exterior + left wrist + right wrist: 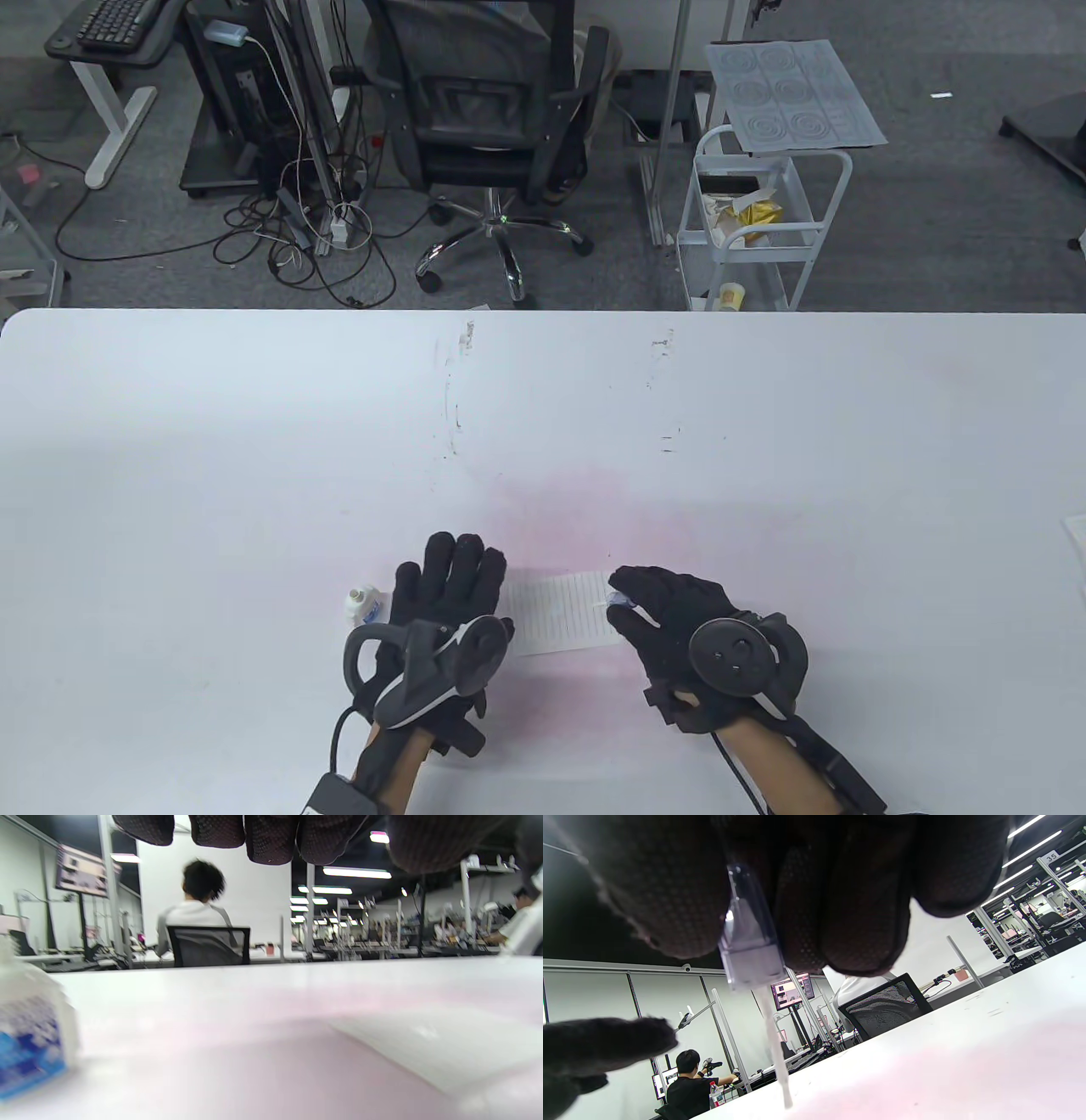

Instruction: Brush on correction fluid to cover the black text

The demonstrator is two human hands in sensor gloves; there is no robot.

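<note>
Your worktop is white w/ a faint pink stain toward the near middle and some dark scuff marks further back. Behind it: grey carpet, a black office chair, a tangle of cables, and a white cart w/ a printed sheet on top. The wrist views show an open lab w/ ceiling lights and people seated at desks.

The lined paper lies flat near the front edge, between your hands. Your left hand rests palm down on the paper's left edge, fingers stretched flat and holding nothing. The small white bottle (blue label) stands upright just beside that hand, on its left.

Your right hand is at the paper's right edge, its fingers pinching the clear cap of the brush. The thin white stem slants down to the paper; whether the tip touches it, can't tell.
</note>
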